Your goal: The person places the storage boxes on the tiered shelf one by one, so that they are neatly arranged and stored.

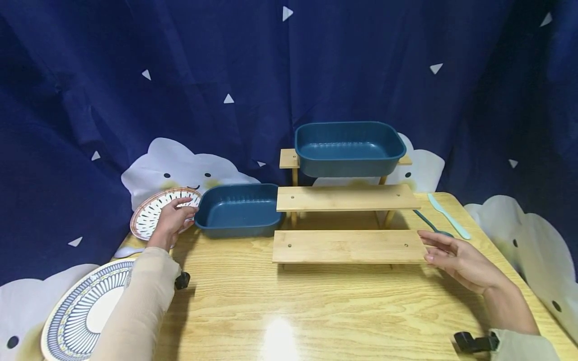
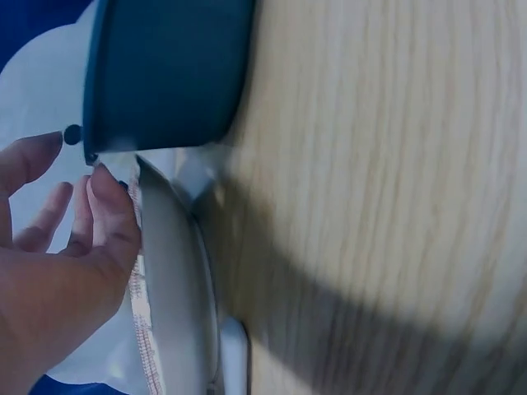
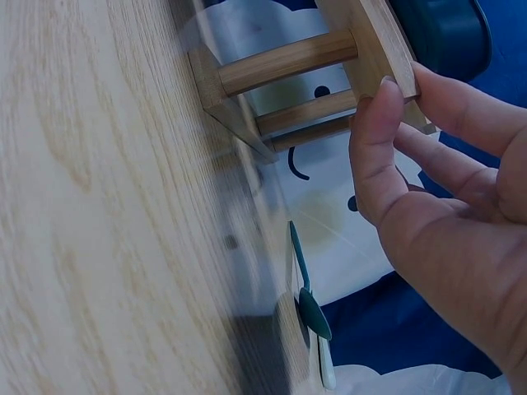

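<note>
My right hand is at the right end of the lowest board of a three-step wooden shelf rack. Thumb and index finger pinch the end of that board in the right wrist view. My left hand reaches to the left end of a dark blue bin on the table, its fingers loosely bent around the rim corner with gaps showing in the left wrist view. Behind that hand leans a brown-rimmed patterned plate. A second dark blue bin sits on the rack's top board.
At the left edge lie a blue-patterned plate, partly behind my left sleeve, and a pale spoon. A mint knife and a dark green spoon lie right of the rack. A navy curtain hangs behind the table.
</note>
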A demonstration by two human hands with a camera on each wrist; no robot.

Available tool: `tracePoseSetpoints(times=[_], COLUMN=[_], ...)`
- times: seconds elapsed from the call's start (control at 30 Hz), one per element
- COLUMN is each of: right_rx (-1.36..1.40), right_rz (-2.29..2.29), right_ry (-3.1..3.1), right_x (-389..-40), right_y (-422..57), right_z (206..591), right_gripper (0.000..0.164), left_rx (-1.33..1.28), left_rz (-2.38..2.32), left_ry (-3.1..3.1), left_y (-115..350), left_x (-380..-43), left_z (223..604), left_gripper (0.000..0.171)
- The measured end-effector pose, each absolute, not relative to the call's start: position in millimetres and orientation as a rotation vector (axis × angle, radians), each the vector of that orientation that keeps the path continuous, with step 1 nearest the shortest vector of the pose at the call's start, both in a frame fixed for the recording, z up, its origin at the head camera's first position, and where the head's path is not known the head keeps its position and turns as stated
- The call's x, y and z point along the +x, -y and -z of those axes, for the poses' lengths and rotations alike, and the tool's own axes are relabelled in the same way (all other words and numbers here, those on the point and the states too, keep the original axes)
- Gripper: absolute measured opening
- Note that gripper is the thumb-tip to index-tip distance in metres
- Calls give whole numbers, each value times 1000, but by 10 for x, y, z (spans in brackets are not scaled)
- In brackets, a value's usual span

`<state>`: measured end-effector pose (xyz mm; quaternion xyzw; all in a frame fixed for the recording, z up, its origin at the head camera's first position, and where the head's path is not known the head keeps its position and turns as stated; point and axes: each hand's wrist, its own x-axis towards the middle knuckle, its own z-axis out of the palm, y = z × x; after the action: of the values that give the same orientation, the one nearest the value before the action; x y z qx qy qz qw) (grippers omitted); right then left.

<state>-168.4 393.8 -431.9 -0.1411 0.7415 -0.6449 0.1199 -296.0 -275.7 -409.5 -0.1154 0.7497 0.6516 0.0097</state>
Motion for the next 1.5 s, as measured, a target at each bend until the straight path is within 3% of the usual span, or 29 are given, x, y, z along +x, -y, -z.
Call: tracePoseSetpoints(times=[0.47, 0.9, 1.5], right_rx=[-442, -448, -432], right_rz=[1889, 1936, 1927], right_ry=[-2151, -2111, -2127], right_x=[-1683, -1695, -1702], right_y=[-3943, -3953, -3948], right_z=[4319, 4343, 4330], right_gripper=[56, 55, 53], left_rx=[-201, -106, 87], left_rz=[-1882, -2068, -2453], left_ry=[-2379, -2078, -1664], left_y=[2782, 2769, 2953], left_x=[-3010, -2973, -2712], left_z=[4130, 4034, 3899], left_gripper=[58, 84, 67])
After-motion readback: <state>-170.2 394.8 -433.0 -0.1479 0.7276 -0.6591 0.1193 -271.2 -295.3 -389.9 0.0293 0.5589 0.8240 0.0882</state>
